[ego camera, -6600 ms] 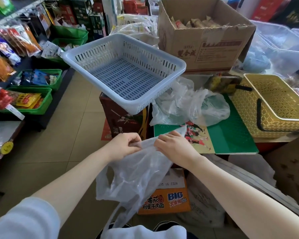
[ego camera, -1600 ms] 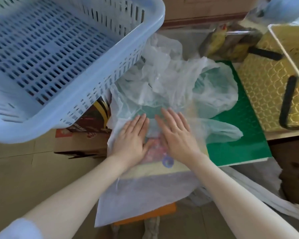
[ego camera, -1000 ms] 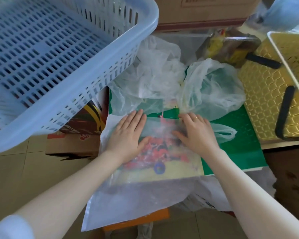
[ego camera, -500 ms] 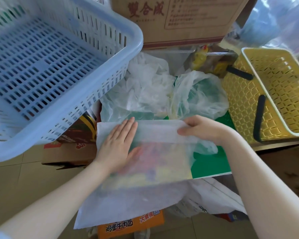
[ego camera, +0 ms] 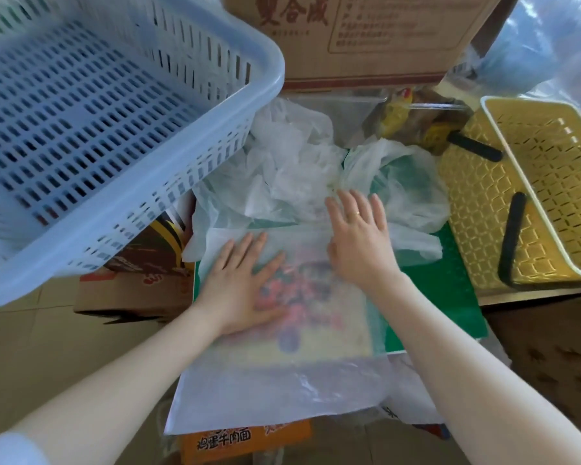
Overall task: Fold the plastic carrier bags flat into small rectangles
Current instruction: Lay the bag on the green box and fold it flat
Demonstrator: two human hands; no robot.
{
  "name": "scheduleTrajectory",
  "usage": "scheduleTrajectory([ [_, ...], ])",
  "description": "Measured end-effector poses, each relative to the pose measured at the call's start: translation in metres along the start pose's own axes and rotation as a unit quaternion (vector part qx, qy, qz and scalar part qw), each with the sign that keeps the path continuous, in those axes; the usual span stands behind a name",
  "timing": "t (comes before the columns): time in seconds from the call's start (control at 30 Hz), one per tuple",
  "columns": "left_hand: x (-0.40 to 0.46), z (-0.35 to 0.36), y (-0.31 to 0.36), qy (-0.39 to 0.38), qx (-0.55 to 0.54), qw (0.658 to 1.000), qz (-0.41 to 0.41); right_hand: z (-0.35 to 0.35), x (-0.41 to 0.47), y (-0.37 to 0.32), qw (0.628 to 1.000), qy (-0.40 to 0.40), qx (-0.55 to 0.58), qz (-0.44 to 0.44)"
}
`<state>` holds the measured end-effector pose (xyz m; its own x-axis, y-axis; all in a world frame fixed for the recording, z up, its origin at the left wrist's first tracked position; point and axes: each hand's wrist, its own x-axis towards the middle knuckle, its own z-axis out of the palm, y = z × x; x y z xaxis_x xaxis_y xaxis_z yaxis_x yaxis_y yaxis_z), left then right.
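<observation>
left hand (ego camera: 240, 290): flat, palm down on the near-left part of the bag, fingers (ego camera: 245, 250) straight and slightly spread, pressing it onto the desk.
right hand (ego camera: 359, 239): flat, palm down at the bag's far-right edge, fingers straight and spread; fingertips reach the crumpled bags. Ring (ego camera: 352, 214) on one finger.
bag (ego camera: 282, 370): thin translucent plastic, spread flat under both hands. Far edge looks doubled over into a whiter band, though blurred. Near part hangs over the near edge of the desk.
desk (ego camera: 450, 293): green surface with a coloured picture showing through the bag.
crumpled bags (ego camera: 302, 176): loose pile of the same thin plastic, just beyond the flat bag, touching it.
blue basket (ego camera: 98, 139): slotted, tilted, far left, overhanging the left end of the desk.
yellow basket (ego camera: 550, 182): right of the desk, black handle (ego camera: 512, 236) lying down.
cardboard box (ego camera: 366, 38): far centre, red printed characters on its side.
orange box (ego camera: 245, 437): near, below the hanging bag edge, partly hidden.
brown box (ego camera: 138, 280): left, under the blue basket.
motion blur: mild across the frame; fine creases not readable.
</observation>
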<state>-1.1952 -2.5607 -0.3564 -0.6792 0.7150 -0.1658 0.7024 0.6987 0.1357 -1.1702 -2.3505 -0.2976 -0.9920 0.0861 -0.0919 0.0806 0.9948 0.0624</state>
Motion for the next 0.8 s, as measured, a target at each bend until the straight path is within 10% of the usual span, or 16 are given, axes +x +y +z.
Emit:
scheduleTrajectory([
  [0.13, -0.012, 0.006, -0.007, -0.04, 0.026, 0.999, 0.009, 0.047, -0.032, -0.049, 0.991, -0.041, 0.097, -0.086],
  [0.67, -0.055, 0.006, -0.013, 0.007, -0.014, 0.997, -0.078, 0.068, -0.076, 0.023, 0.973, -0.064, 0.098, 0.201],
  [0.8, -0.065, 0.005, 0.012, 0.019, -0.026, 0.996, -0.079, 0.061, -0.085, 0.012, 0.972, 0.034, 0.144, 0.181],
])
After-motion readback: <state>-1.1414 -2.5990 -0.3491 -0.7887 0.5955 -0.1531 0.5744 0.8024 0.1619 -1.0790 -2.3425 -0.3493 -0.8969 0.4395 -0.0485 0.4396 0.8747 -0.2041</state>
